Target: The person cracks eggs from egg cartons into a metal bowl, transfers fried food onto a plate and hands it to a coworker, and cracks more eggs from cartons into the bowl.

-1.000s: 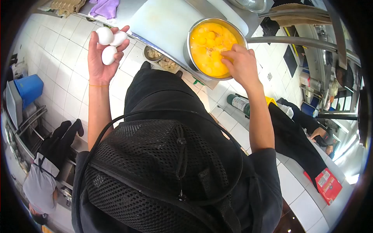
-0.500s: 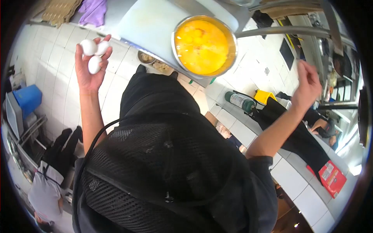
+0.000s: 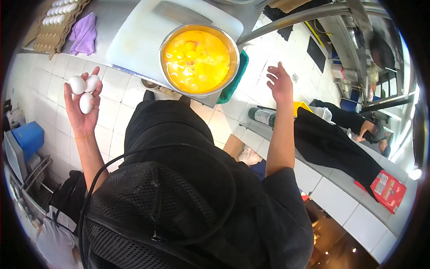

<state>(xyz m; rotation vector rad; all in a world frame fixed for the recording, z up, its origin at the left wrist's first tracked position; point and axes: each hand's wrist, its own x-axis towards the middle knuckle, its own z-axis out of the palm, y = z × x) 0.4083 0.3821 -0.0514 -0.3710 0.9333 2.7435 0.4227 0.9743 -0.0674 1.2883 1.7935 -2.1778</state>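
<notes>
Your left hand (image 3: 83, 107) is palm up, its fingers curled around three white eggs (image 3: 86, 103), and it is out past the counter's near edge, below the purple cloth (image 3: 83, 33) as you look down. Two of the eggs sit side by side toward your fingertips, and the third lies nearer the palm, touching your fingers. Your right hand (image 3: 281, 83) is empty and open, its fingers loosely spread and slightly bent, held in the air beyond the right edge of the counter (image 3: 106, 18), well apart from the metal bowl (image 3: 234, 48). That bowl stands at the near right corner of the counter, over part of the white cutting board (image 3: 134, 42), and holds many yellow yolks in liquid egg (image 3: 197, 60). A broad metal blade (image 3: 181, 12) lies flat on the board, just behind the bowl. To the left of the board, the purple cloth lies crumpled by the near edge, and farther left is a brown egg tray (image 3: 51, 38) with rows of white eggs toward its far end. Something green (image 3: 235, 83) shows just beside the bowl at the counter's corner; you cannot tell what it is. At your lower left, a person in a grey top (image 3: 57, 240) is partly in view.
</notes>
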